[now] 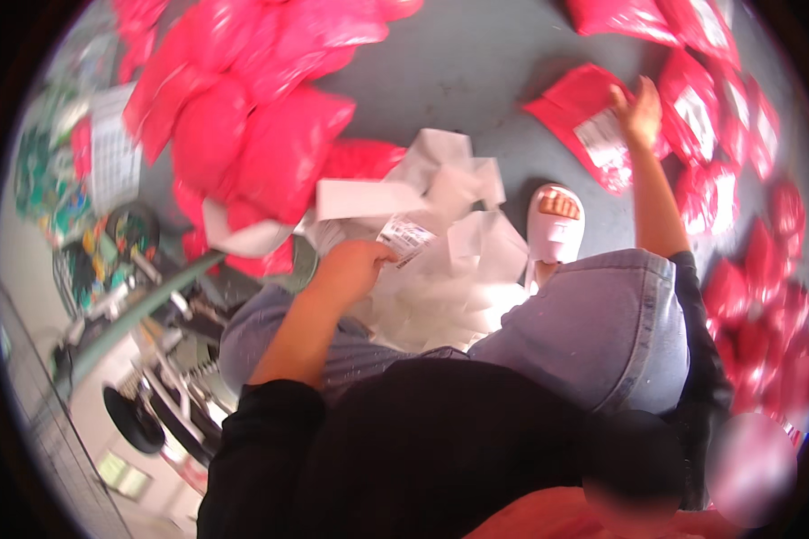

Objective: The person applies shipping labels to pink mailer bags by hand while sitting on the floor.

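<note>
Between finger and thumb of my left hand (pixel 358 268) is a small printed label (pixel 406 238), held above a heap of loose white paper (pixel 449 305). My right hand (pixel 638 112) reaches out to the far right with its fingers apart. It is at the right edge of a pinkish-red plastic mailer bag (pixel 580 94) lying on the floor; whether it touches the bag I cannot tell. A white label (pixel 600 135) is stuck on that bag.
A tall pile of red bags (pixel 270 126) stands at the far left. More labelled red bags (pixel 692 112) lie on the grey floor (pixel 476 72) to the right. A wheeled chair base (pixel 166 395) is at the left, and my sandalled foot (pixel 555 225) is beside the paper.
</note>
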`<state>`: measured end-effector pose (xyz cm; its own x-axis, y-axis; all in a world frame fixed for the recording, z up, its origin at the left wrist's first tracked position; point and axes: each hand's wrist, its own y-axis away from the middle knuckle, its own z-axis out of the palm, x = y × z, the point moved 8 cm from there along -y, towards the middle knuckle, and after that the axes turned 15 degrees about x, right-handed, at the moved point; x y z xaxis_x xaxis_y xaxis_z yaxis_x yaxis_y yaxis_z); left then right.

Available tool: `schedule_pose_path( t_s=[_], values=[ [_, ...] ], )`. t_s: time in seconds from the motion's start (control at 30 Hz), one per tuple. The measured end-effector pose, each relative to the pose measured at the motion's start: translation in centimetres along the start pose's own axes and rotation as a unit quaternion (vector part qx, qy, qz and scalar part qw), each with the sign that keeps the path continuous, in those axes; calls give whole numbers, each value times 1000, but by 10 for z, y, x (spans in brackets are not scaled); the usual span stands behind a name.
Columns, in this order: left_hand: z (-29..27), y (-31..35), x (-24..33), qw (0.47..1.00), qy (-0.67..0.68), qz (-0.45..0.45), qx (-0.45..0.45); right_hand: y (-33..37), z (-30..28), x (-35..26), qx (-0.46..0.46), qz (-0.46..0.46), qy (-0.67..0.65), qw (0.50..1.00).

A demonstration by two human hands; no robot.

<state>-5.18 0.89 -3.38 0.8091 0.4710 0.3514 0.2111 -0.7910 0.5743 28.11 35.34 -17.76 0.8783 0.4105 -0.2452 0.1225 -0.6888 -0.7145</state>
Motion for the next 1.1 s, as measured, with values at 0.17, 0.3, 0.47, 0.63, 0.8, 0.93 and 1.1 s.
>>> schedule_pose_path(
  t_s=[0.17, 0.3, 0.47, 0.63, 0.8, 0.93, 1.1],
  values=[
    [-95, 81, 29, 988, -50, 89, 118, 36, 24, -3, -396, 144, 9, 907],
    [-108, 122, 40, 980, -8, 156, 125, 67, -95, 13, -340, 105, -31, 934],
    [-90, 169, 45, 971, -56, 232, 32, 39, -247, 53, -386, 78, 50, 918],
    [-74, 183, 31, 970, 13, 240, 38, -133, -343, -21, -304, -35, 140, 942],
    [-73, 204, 15, 958, 20, 282, 39, -183, -241, -303, -277, -114, -234, 925],
    [-100, 215, 13, 958, 24, 284, 12, -86, -104, -451, -462, -198, -163, 849],
    [-148, 220, -28, 937, 183, 235, 182, 8, -109, -585, -568, 93, -469, 670]
  ],
)
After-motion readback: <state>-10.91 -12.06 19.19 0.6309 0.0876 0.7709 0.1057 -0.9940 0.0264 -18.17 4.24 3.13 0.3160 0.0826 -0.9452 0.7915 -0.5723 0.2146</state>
